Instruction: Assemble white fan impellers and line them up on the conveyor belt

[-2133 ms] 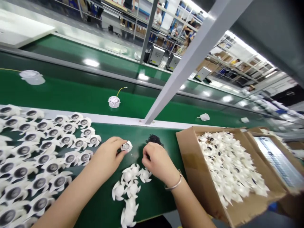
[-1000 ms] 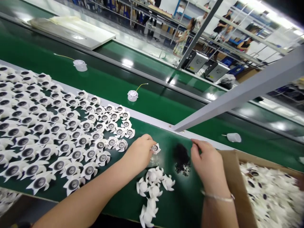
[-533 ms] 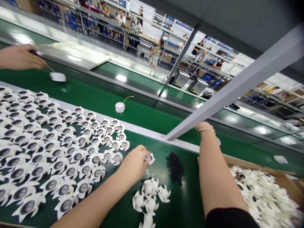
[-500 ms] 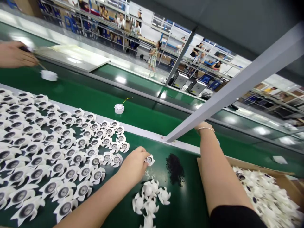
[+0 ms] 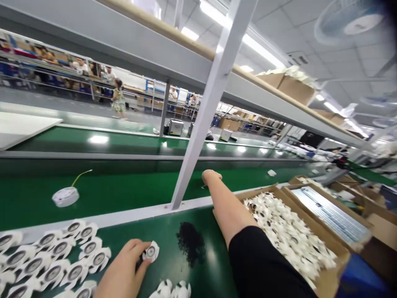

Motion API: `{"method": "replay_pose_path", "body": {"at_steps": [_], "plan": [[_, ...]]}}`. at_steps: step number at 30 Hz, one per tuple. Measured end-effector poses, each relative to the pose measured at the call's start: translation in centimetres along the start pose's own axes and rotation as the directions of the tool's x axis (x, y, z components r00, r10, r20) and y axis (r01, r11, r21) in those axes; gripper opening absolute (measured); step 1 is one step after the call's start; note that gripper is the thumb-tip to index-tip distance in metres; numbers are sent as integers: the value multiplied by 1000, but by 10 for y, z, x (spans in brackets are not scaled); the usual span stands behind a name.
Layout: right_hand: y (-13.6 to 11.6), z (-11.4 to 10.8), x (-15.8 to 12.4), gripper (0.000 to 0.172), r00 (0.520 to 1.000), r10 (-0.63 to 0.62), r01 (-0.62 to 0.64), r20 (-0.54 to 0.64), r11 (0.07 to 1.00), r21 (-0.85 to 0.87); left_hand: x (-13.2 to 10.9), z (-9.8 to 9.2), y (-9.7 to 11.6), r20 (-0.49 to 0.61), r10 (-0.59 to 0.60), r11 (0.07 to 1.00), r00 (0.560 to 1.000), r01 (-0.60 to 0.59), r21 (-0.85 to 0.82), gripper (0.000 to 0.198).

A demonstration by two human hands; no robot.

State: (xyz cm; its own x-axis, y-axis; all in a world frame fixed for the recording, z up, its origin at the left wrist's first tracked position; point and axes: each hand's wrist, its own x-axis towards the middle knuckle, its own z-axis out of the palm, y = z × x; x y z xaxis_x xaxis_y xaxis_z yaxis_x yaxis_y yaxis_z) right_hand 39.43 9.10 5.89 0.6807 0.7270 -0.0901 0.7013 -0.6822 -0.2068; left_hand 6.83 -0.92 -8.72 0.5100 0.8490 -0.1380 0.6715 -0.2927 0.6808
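Green belt (image 5: pixel 130 192) runs right across the view, grey shelf beam (image 5: pixel 133 45) overhead. Green counter (image 5: pixel 155 231) on the near side, white rail (image 5: pixel 124 220) between it and the belt, slanted post (image 5: pixel 198 120) standing on the rail. Cardboard box (image 5: pixel 336 275) at right, heaped with white impellers (image 5: pixel 288 236); silvery strips (image 5: pixel 331 213) just beyond. Counter left: spread of loose impellers (image 5: pixel 52 273), dark-ringed hubs up, packed close. Right arm, black sleeve (image 5: pixel 263 260), stretches past the box's near side, right hand (image 5: pixel 211 176) out over the belt just right of the post. Fingers mostly hidden, can't tell if that grip is spread or holding anything. Left hand (image 5: pixel 122 269) is above the counter, right of the spread, grip pinching one impeller between thumb and fingers. Black heap (image 5: pixel 190 242) of tiny pieces mid-counter, between the hands. Few hub-down impellers (image 5: pixel 170 289) at the lower edge, cut off. White round housing (image 5: pixel 65 196) on the belt, yellow wire sticking up. Smallest: the pinched impeller (image 5: pixel 151 251), ringed hub showing, apart from the heap.
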Motion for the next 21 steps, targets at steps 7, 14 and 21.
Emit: {"method": "replay_pose_path", "body": {"at_steps": [7, 14, 21], "plan": [[20, -37, -74, 30, 998, -58, 58, 22, 998, -9, -7, -8, 17, -5, -41, 999, 999, 41, 26, 39], [45, 64, -179, 9, 621, -750, 747, -227, 478, 462, -17, -14, 38, -31, -133, 990, 991, 131, -52, 95], [27, 132, -198, 12, 497, -823, 773, -277, 274, 573, -13, -14, 26, 15, -112, 969, 994, 112, -222, 124]]}}
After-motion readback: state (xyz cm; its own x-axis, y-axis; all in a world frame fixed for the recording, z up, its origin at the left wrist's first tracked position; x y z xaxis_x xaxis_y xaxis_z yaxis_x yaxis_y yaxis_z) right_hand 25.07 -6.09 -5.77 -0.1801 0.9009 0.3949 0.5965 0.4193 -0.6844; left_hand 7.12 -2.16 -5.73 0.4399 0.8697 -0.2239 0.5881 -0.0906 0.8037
